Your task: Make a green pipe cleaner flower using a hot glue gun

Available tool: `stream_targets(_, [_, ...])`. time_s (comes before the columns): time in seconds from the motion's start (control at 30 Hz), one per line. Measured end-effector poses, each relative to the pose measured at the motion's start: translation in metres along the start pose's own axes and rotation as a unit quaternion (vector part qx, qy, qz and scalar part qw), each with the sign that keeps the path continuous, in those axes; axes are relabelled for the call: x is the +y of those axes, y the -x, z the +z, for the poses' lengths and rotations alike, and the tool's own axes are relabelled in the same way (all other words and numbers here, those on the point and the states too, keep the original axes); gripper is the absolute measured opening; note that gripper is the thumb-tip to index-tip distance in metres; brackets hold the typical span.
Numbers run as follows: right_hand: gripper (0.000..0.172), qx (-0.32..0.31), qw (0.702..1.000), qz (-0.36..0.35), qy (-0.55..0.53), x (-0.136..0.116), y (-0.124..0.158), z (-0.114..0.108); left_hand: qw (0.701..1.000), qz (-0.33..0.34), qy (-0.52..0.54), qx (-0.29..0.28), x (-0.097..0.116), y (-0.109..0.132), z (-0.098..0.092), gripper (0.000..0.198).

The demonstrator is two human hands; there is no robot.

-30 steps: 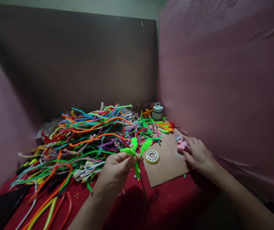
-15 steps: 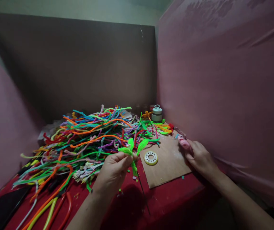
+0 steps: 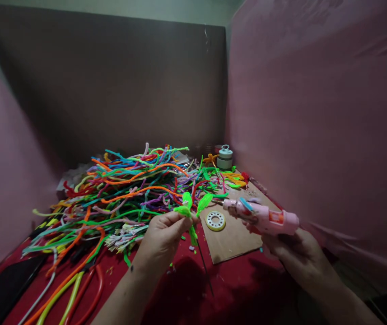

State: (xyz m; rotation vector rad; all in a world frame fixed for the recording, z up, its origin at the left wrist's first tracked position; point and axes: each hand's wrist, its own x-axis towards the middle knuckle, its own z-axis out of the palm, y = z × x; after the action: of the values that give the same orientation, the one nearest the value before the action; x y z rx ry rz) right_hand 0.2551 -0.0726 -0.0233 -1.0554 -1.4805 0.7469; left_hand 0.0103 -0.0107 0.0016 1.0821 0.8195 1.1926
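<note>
Left hand (image 3: 166, 232) pinches fuzzy green leaves (image 3: 187, 200) at lower centre, right hand (image 3: 301, 257) grips smooth pink glue gun (image 3: 261, 217) at lower right, tangled fuzzy wires (image 3: 135, 189) centre-left.

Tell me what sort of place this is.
Probably a small craft corner: a big heap of colorful fuzzy stems, a pink glue gun in the right hand, and a leafy green piece in the left hand suggest it.

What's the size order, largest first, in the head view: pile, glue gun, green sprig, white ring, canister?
1. Pile
2. Glue gun
3. Green sprig, partly hidden
4. White ring, canister: look alike, unranked
</note>
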Motion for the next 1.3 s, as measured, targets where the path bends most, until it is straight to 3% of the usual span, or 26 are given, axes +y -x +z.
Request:
stream_targets(0.17, [0.029, -0.051, 0.998, -0.020, -0.019, -0.007, 0.006, 0.010, 1.000, 0.002, -0.009, -0.008, -0.002, -0.001, -0.002, 0.015])
stream_targets(0.43, [0.028, -0.057, 0.997, -0.051, -0.015, -0.007, 0.003, 0.018, 1.000, -0.001, -0.015, -0.020, -0.002, -0.001, -0.001, 0.013])
stream_targets(1.3, [0.035, -0.091, 0.995, 0.013, -0.047, 0.002, 0.009, 0.017, 0.999, 0.008, -0.042, -0.017, -0.001, 0.000, -0.001, 0.015])
